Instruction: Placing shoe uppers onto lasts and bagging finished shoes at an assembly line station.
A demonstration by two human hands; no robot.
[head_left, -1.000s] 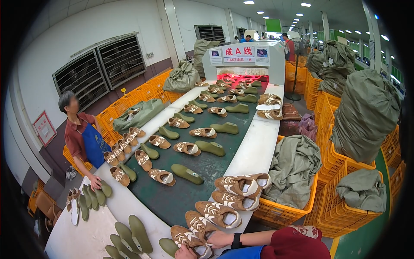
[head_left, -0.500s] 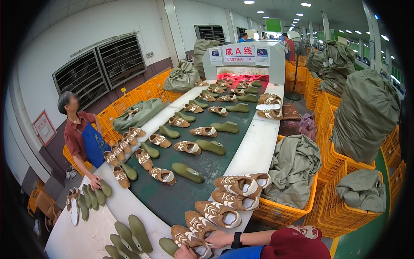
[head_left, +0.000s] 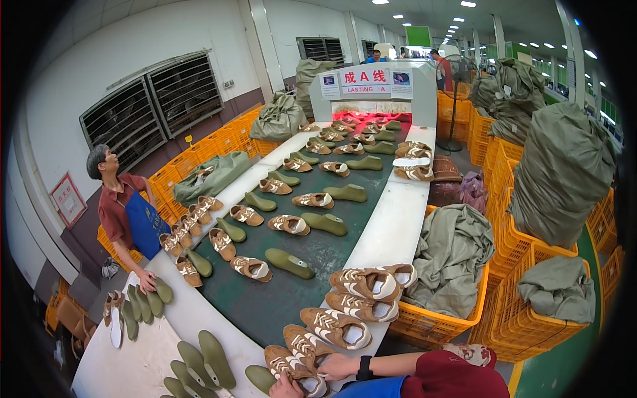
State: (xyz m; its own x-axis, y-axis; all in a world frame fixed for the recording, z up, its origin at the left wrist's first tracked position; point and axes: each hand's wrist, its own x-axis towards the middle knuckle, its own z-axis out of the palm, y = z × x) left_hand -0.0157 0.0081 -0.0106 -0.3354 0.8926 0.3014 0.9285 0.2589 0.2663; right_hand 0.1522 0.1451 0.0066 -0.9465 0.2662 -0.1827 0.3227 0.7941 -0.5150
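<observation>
Head view: dark green conveyor belt [head_left: 312, 265] runs away toward a heating tunnel [head_left: 371, 86], carrying brown sneakers and olive shoe lasts in rows. Orange crates [head_left: 431, 322] with grey-green sacks crowd its right side; a co-worker in a blue apron [head_left: 126, 219] stands at its left. Right hand [head_left: 335, 367] lies fingers together on a brown-and-white sneaker [head_left: 306, 345]; left hand [head_left: 285, 387] grips a neighbouring sneaker [head_left: 286, 365] at the belt's near end. Judgement: lift squarely, since adjacent shoes touch

Belt pairs crept toward 6 o'clock; co-worker [head_left: 123, 212] at 9 o'clock raised head toward 12.
</observation>
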